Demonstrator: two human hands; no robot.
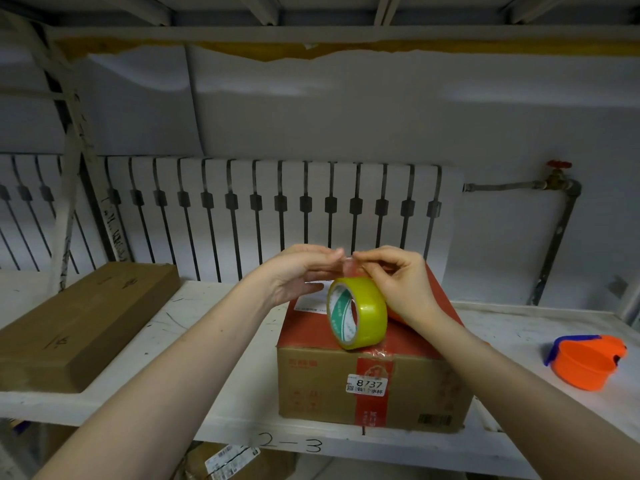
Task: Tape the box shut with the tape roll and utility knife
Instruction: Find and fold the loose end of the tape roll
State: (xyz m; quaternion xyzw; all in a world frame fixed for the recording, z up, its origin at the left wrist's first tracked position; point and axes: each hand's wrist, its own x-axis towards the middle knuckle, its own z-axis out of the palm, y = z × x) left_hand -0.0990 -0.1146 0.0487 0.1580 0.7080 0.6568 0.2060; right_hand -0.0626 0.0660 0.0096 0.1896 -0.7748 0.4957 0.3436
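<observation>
Tape roll: the tape roll [367,315] stands on its edge on top of the box [346,386], near the front edge of the lid, its printed cardboard core facing left
Box: brown corrugated card with a red top and a red band down the front, a white sticker reading 8737 [367,384] on that band; it sits on the white shelf [207,323] marked 2-3
Right hand: the right hand [398,284] curls over the top of the roll, its grip closed to a pinch on the loose tape end [347,265]
Left hand: the left hand [298,271] reaches in with fingers nearly straight, fingertips meeting the same tape end, thumb apart below; its grip looks loose and holds nothing that I can make out
Handling: the roll is probably light and stiff, a hard ring that rolls if let go; the film is thin, glossy and sticky on 1 side, likely to fold onto itself, so it is best held by the very end while the other hand steadies the ring by its rim or core
Box feel: rigid flat faces, sharp corners, probably light enough to slide under a hard pull
Knife: I cannot pick it out; an orange and blue plastic item [585,362] lies well apart to the right
Nearby: a flat brown carton [79,323] lies to the left, a white radiator [277,209] behind
</observation>
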